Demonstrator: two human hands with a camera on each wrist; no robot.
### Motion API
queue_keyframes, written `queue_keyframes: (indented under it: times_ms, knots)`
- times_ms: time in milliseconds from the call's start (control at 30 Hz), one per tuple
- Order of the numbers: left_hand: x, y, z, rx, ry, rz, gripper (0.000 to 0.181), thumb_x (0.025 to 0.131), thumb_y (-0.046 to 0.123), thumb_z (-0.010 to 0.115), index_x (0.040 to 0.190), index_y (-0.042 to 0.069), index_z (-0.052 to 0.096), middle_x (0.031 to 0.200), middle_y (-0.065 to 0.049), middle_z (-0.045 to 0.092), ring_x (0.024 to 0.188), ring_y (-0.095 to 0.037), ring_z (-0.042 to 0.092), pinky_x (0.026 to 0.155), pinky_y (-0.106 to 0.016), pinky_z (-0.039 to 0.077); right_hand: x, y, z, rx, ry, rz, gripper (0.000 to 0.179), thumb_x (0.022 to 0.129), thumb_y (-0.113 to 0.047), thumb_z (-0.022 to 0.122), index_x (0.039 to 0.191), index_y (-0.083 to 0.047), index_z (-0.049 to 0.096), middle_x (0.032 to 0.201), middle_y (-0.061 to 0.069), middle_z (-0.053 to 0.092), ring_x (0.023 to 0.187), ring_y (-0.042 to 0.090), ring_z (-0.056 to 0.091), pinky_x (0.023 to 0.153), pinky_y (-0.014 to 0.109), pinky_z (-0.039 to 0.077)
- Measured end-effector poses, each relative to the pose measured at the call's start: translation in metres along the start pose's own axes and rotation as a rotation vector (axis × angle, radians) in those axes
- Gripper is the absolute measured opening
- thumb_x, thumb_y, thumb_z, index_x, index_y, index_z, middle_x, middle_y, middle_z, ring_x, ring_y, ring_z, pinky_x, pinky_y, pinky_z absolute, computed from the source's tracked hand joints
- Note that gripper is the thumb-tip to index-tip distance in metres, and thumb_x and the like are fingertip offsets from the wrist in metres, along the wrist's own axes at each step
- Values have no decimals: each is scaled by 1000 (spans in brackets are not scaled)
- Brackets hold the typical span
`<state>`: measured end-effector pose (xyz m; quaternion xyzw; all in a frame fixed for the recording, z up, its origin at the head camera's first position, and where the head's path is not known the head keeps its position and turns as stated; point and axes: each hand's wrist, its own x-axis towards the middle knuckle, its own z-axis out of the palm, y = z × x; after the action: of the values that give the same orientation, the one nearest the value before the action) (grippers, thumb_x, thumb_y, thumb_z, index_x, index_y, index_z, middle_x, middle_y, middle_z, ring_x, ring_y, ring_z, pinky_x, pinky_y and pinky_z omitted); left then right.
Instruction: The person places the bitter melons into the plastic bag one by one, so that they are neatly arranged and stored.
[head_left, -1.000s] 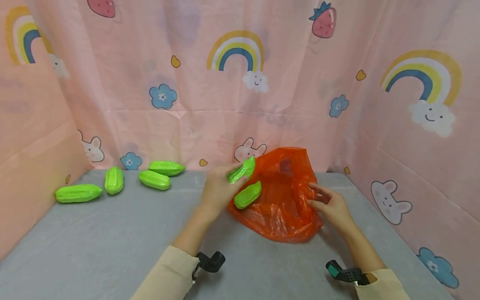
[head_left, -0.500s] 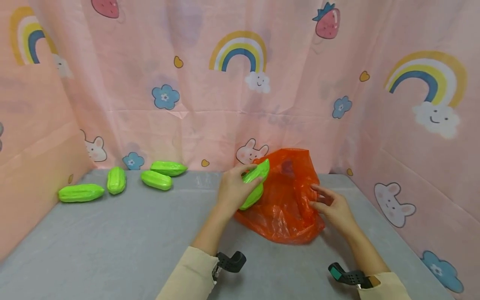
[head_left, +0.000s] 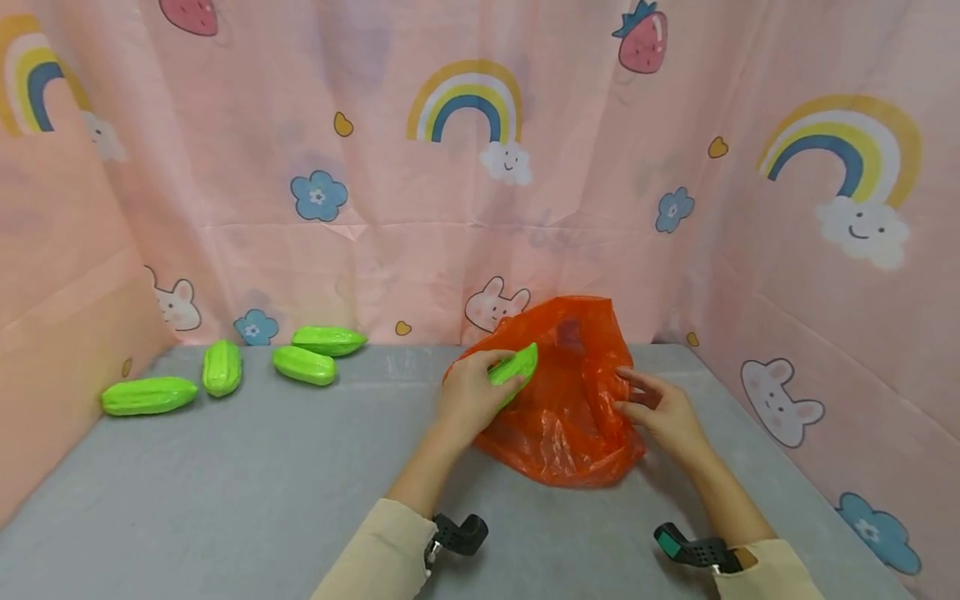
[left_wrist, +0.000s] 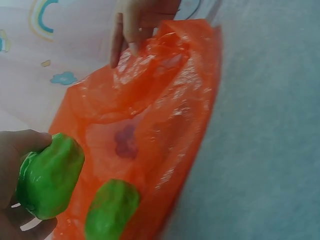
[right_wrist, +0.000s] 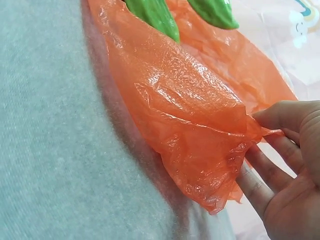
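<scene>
Head view: left fingers (head_left: 489, 357) are gripping a green veggie (head_left: 519, 365), dipping it lower toward the orange bag (head_left: 570, 437) right fingers (head_left: 637, 411) are pinching.

1. Orange bag (head_left: 562, 433): thin, translucent, shiny and creased plastic. It stands loosely spread near the far edge of the surface (head_left: 262, 500), right of centre, with its mouth gaping leftward. The right grip (head_left: 663, 417) pinches a fold on its right side.
2. Held green vegetable (head_left: 517, 367): glossy, elongated, tapering to a tip. The left grip (head_left: 472, 396) holds it tilted at the bag's mouth, its tip aimed up toward the far right corner.
3. Bagged green vegetable (left_wrist: 112, 210): similarly glossy, resting within the bag, partly hidden by it.
</scene>
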<state>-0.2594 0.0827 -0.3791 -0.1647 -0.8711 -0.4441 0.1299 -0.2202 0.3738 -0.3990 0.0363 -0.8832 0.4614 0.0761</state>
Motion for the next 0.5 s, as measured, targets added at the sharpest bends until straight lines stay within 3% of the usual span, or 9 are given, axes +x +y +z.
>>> queue_keyframes:
  times_ms: [167, 500]
  knots:
    - [-4, -1, 10, 2, -26, 13, 38, 90, 34, 75, 125, 18, 73, 112, 1, 73, 92, -15, 61, 82, -30, 55, 1, 2, 2, 9, -5, -14, 57, 98, -19, 65, 150, -3, 47, 140, 26, 58, 114, 27, 65, 83, 18, 58]
    - [-7, -3, 25, 64, 12, 60, 33, 88, 35, 77, 116, 19, 77, 102, 2, 76, 86, -14, 60, 83, -31, 51, 0, 2, 2, 7, -4, -19, 56, 98, -18, 65, 150, -4, 47, 140, 25, 59, 112, 22, 65, 83, 16, 56]
